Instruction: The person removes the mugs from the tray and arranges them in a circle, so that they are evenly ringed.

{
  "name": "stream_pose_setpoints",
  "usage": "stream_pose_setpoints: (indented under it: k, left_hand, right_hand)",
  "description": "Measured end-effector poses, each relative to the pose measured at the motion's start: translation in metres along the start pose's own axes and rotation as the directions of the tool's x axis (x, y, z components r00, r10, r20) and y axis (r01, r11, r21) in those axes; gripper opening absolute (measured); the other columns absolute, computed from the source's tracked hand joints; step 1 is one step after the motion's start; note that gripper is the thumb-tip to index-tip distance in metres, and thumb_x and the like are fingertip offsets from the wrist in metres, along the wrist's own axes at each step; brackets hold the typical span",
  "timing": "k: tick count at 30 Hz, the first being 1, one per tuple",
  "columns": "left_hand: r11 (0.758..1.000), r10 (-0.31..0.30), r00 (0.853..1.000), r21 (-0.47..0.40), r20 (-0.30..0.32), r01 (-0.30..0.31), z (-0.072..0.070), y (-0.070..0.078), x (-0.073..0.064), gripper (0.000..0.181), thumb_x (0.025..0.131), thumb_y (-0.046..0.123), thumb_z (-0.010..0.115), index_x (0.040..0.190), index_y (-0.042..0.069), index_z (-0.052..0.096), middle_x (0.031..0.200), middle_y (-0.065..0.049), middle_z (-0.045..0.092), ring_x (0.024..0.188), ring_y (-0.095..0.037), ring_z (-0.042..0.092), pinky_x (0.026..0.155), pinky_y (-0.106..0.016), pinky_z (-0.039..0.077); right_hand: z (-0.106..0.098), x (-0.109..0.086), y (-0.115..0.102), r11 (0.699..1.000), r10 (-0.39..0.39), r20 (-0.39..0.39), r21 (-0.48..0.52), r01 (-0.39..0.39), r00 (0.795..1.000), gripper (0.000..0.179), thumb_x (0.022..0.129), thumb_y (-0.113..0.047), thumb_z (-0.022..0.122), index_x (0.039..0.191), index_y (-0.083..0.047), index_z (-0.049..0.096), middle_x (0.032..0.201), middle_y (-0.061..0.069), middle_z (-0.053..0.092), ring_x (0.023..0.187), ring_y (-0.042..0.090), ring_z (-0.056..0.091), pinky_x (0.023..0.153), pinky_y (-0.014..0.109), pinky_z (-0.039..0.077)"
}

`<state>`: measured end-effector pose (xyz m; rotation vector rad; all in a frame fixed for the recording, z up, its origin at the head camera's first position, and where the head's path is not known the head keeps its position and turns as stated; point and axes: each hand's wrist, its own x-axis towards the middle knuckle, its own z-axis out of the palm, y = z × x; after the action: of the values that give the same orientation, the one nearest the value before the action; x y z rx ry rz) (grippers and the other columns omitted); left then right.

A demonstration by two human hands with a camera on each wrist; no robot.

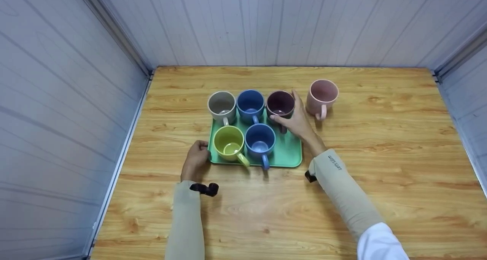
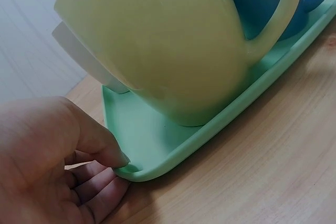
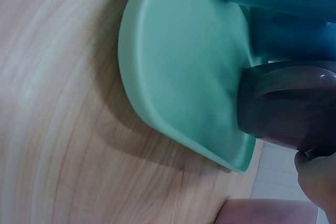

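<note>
On a green tray point(image 1: 286, 153) stand several mugs. At its back row are a grey mug point(image 1: 217, 114), a blue mug point(image 1: 243, 114) and a dark purple mug point(image 3: 283, 103); in front of them are a yellow-green mug point(image 2: 157, 40) and a second blue mug point(image 1: 260, 155). My right hand point(image 1: 298, 121) grips the dark purple mug at the tray's back right, thumb on the near side and fingers round the far side. My left hand point(image 1: 196, 157) pinches the tray's left edge near the front corner, the thumb over the rim as the left wrist view shows.
A pink mug point(image 1: 317, 106) stands on the wooden table point(image 1: 380, 145) to the right of the tray, its handle toward me. Pale panels point(image 1: 258, 27) rise along the table's back and sides.
</note>
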<state>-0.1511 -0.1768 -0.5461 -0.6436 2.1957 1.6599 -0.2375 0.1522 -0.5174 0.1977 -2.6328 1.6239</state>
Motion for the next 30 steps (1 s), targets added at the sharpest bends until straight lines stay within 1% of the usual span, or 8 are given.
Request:
stream_pose_setpoints:
  k: [4, 7, 12, 15, 19, 22, 26, 30]
  left_hand:
    - [0.996, 0.033, 0.999, 0.081, -0.007, -0.032, -0.0012, 0.0004, 0.0011, 0.036, 0.087, -0.001, 0.038, 0.122, -0.002, 0.049, 0.108, -0.013, 0.050, 0.094, -0.020, 0.049, 0.077, -0.025, 0.040]
    - [0.988, 0.051, 0.999, 0.146, -0.009, -0.049, -0.0020, 0.0005, 0.0021, 0.038, 0.086, -0.001, 0.040, 0.122, -0.002, 0.050, 0.106, -0.012, 0.051, 0.094, -0.020, 0.048, 0.076, -0.026, 0.040]
    - [0.993, 0.044, 0.999, 0.114, -0.012, -0.043, -0.0012, -0.0004, 0.0024, 0.036, 0.087, -0.001, 0.040, 0.121, -0.001, 0.050, 0.106, -0.011, 0.050, 0.095, -0.021, 0.048, 0.078, -0.027, 0.040]
    - [0.996, 0.046, 0.999, 0.083, -0.013, -0.045, -0.0011, -0.0008, 0.0022, 0.035, 0.086, -0.002, 0.040, 0.120, -0.002, 0.050, 0.105, -0.012, 0.049, 0.095, -0.021, 0.048, 0.078, -0.027, 0.040]
    - [0.996, 0.050, 0.999, 0.069, -0.013, -0.049, -0.0009, -0.0002, 0.0011, 0.034, 0.087, -0.001, 0.038, 0.119, -0.002, 0.049, 0.106, -0.013, 0.051, 0.095, -0.022, 0.049, 0.079, -0.028, 0.041]
    - [0.996, 0.045, 0.999, 0.071, -0.006, -0.045, -0.0009, 0.0001, 0.0004, 0.034, 0.089, 0.001, 0.036, 0.120, -0.002, 0.049, 0.110, -0.014, 0.052, 0.097, -0.023, 0.051, 0.081, -0.028, 0.042]
    - [0.998, 0.025, 1.000, 0.050, 0.006, -0.025, -0.0009, -0.0011, 0.0012, 0.035, 0.090, 0.001, 0.036, 0.122, -0.001, 0.049, 0.110, -0.013, 0.051, 0.099, -0.022, 0.050, 0.083, -0.028, 0.041]
    - [0.999, 0.008, 1.000, 0.038, 0.003, -0.008, -0.0018, -0.0024, 0.0022, 0.035, 0.089, 0.001, 0.038, 0.122, 0.000, 0.049, 0.109, -0.012, 0.050, 0.097, -0.022, 0.049, 0.080, -0.028, 0.041]
  right_hand:
    - [0.0015, 0.0012, 0.0027, 1.000, 0.010, 0.001, 0.022, -0.010, 1.000, 0.110, 0.072, -0.036, 0.082, 0.152, -0.006, 0.013, 0.154, 0.015, 0.024, 0.139, 0.026, 0.028, 0.115, 0.044, 0.019]
    - [0.0022, 0.0017, 0.0042, 0.999, 0.020, 0.001, 0.041, -0.020, 1.000, 0.110, 0.072, -0.036, 0.082, 0.152, -0.006, 0.013, 0.154, 0.015, 0.024, 0.139, 0.026, 0.028, 0.115, 0.044, 0.019]
    - [0.0026, 0.0020, 0.0042, 0.998, 0.024, -0.003, 0.052, -0.023, 1.000, 0.110, 0.071, -0.036, 0.083, 0.152, -0.006, 0.014, 0.153, 0.014, 0.026, 0.139, 0.025, 0.028, 0.115, 0.043, 0.019]
    - [0.0029, 0.0027, 0.0043, 0.997, -0.003, -0.009, 0.083, 0.004, 1.000, 0.106, 0.071, -0.032, 0.083, 0.151, -0.006, 0.018, 0.151, 0.013, 0.031, 0.136, 0.024, 0.032, 0.115, 0.042, 0.020]
    - [0.0027, 0.0040, 0.0048, 0.991, -0.054, -0.030, 0.118, 0.057, 0.998, 0.096, 0.070, -0.027, 0.085, 0.146, -0.007, 0.030, 0.143, 0.010, 0.042, 0.130, 0.023, 0.040, 0.112, 0.040, 0.025]
    - [0.0020, 0.0044, 0.0056, 0.992, -0.068, -0.045, 0.103, 0.073, 0.997, 0.092, 0.069, -0.029, 0.086, 0.144, -0.010, 0.035, 0.139, 0.007, 0.047, 0.127, 0.021, 0.043, 0.111, 0.040, 0.027]
    - [0.0018, 0.0040, 0.0072, 0.994, -0.071, -0.056, 0.080, 0.076, 0.996, 0.091, 0.068, -0.031, 0.086, 0.143, -0.013, 0.038, 0.138, 0.004, 0.049, 0.126, 0.018, 0.045, 0.111, 0.039, 0.028]
    - [0.0037, 0.0028, 0.0071, 0.993, -0.077, -0.072, 0.082, 0.083, 0.994, 0.091, 0.067, -0.033, 0.086, 0.142, -0.013, 0.040, 0.136, 0.003, 0.051, 0.124, 0.018, 0.046, 0.110, 0.038, 0.030]
